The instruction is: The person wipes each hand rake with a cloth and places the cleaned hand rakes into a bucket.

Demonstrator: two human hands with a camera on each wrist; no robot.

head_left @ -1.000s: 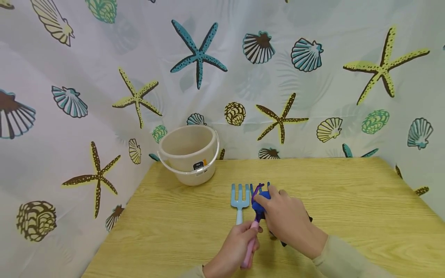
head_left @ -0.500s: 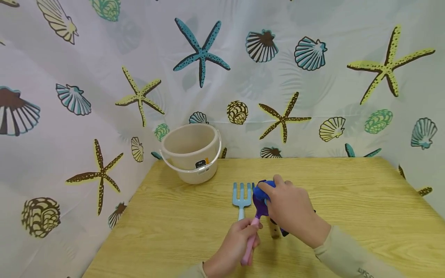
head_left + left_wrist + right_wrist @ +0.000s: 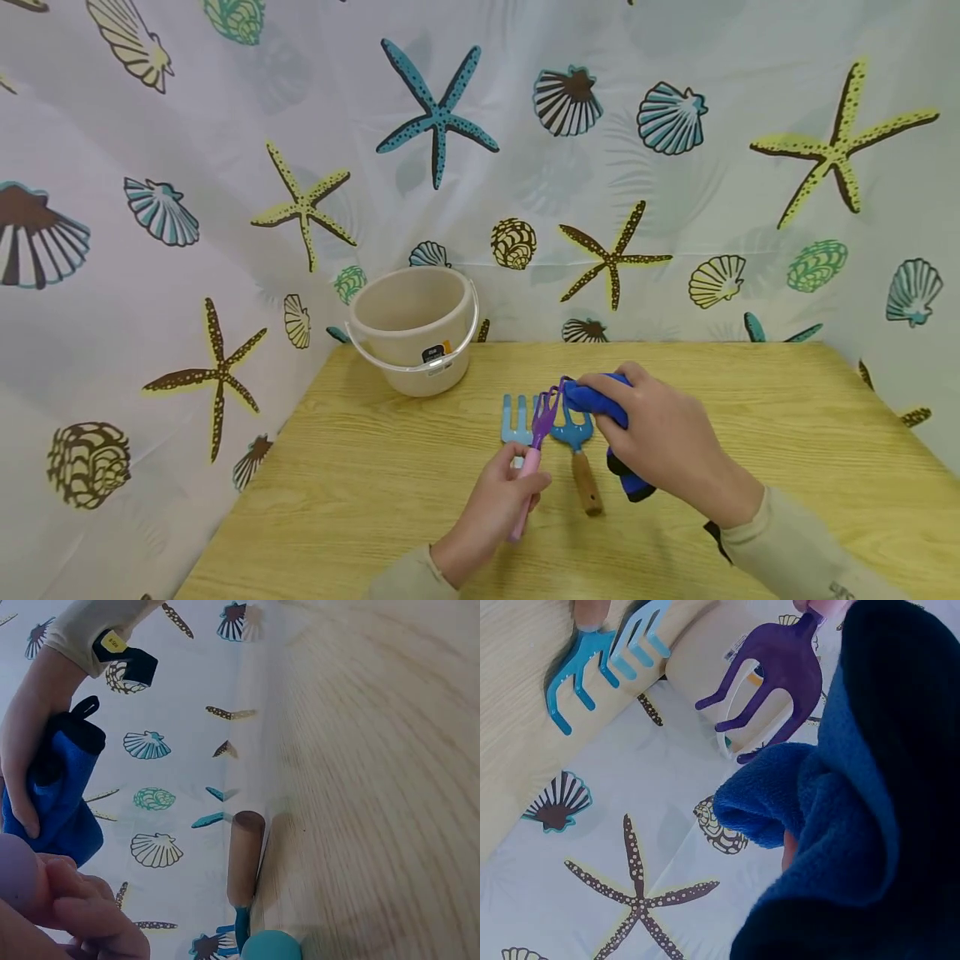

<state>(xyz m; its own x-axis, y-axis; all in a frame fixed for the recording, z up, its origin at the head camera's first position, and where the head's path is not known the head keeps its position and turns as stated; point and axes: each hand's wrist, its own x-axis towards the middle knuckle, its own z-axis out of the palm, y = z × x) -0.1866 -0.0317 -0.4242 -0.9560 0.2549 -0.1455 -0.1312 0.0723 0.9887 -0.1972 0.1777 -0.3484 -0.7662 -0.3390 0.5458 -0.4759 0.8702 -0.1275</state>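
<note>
Nearest on my feed, the left hand (image 3: 491,493) grips a pink-handled purple fork (image 3: 543,427) above the tabletop (image 3: 712,400), toward its near edge, while the right hand (image 3: 669,433) clutches a blue cloth (image 3: 600,402) that has just slid off the fork's head to its prong tips; I read a wiping stroke running out, cleanliness can't tell. Beyond, a teal fork (image 3: 573,434) and light-blue fork (image 3: 517,435) lie between near and far edges, bucket (image 3: 393,346) at the far left corner.

hand forks (image 3: 542,429): 3 | blue cloth (image 3: 603,398): 1 | bucket (image 3: 401,348): 1 | table (image 3: 337,492): 1
</note>
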